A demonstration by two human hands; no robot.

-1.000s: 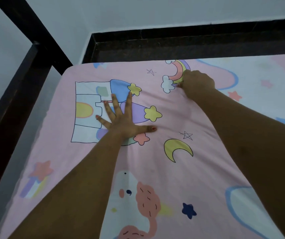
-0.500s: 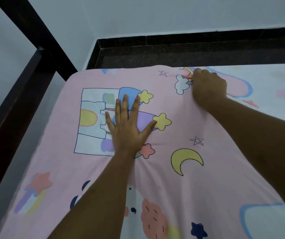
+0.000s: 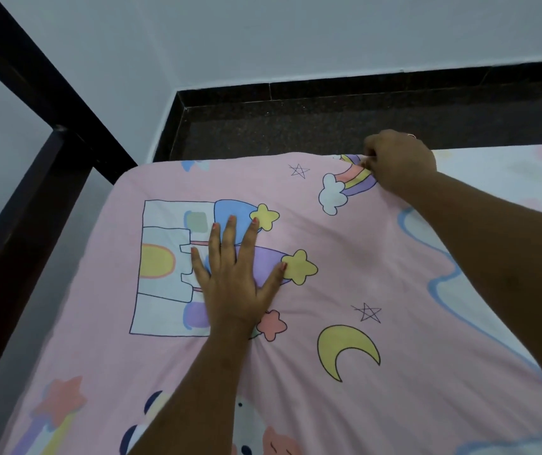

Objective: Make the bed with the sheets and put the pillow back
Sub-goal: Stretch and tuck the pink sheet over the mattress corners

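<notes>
A pale wall [image 3: 296, 34] is filling the top of the view, and below it a pink sheet [image 3: 345, 257] printed with cartoons is lying spread across the bed, covering the rounded far-left corner and running out of view at the bottom and right. A dark bed frame [image 3: 33, 198] is running along the left side of the sheet, and a strip of dark floor [image 3: 328, 129] is showing beyond the far edge.

Both forearms are reaching forward over the sheet. The right forearm [image 3: 492, 257] is stretching in from the right edge towards the far edge of the bed; the left forearm [image 3: 204, 389] is coming up from the bottom centre.

The left hand [image 3: 233, 280] is lying palm down on the sheet, fingers straight and together and the thumb spread, pressing on a castle print [image 3: 164, 267]; creases are fanning out from under the wrist. The right hand [image 3: 401, 165] is sitting at the far edge with its fingers curled, pinching the sheet just beside a rainbow print [image 3: 355, 178], where the cloth is rising in a small fold. A yellow moon print [image 3: 345, 346] is lying between the two arms.
</notes>
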